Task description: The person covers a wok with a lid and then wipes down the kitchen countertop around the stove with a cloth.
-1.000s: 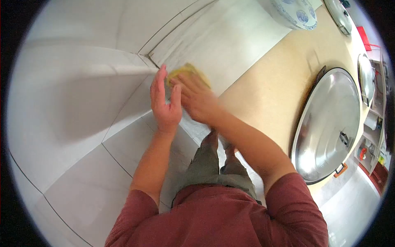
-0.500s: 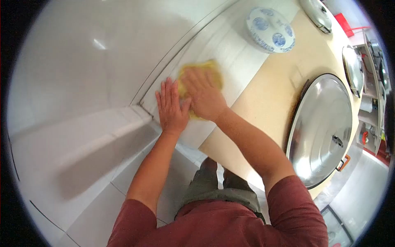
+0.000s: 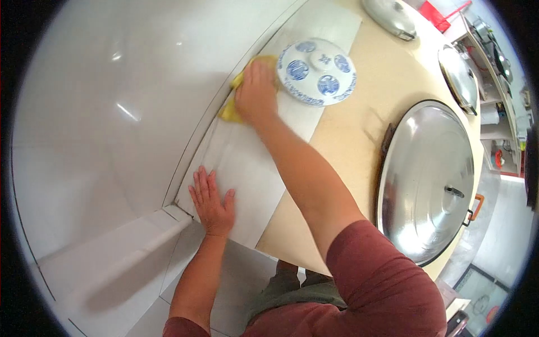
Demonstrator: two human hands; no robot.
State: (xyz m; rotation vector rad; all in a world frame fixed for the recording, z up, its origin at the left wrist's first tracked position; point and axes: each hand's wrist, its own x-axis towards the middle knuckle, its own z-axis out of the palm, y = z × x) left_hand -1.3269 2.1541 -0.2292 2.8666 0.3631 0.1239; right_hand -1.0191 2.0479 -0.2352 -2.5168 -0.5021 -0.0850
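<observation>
My right hand (image 3: pixel 257 96) is stretched forward and pressed on a yellow cloth (image 3: pixel 229 112), somewhat blurred by motion. The cloth lies on the pale grey-white ledge (image 3: pixel 252 168) close to the wall, and part of it is hidden under my palm. Just right of that hand is a round white porcelain lid with blue patterns (image 3: pixel 303 89), with a knob in its middle; what lies under it is hidden. My left hand (image 3: pixel 213 206) rests flat on the near end of the ledge, fingers spread, holding nothing.
A large metal lid (image 3: pixel 426 168) covers much of the beige countertop (image 3: pixel 342 135) at the right. Smaller metal lids (image 3: pixel 457 78) stand further back. The white tiled wall (image 3: pixel 112 84) borders the ledge on the left. Shelves (image 3: pixel 499 123) with kitchenware are at far right.
My right hand and the yellow cloth have slid forward along the ledge, up beside the porcelain lid. My left hand, beside the right one before, is now apart from it. The camera view has shifted.
</observation>
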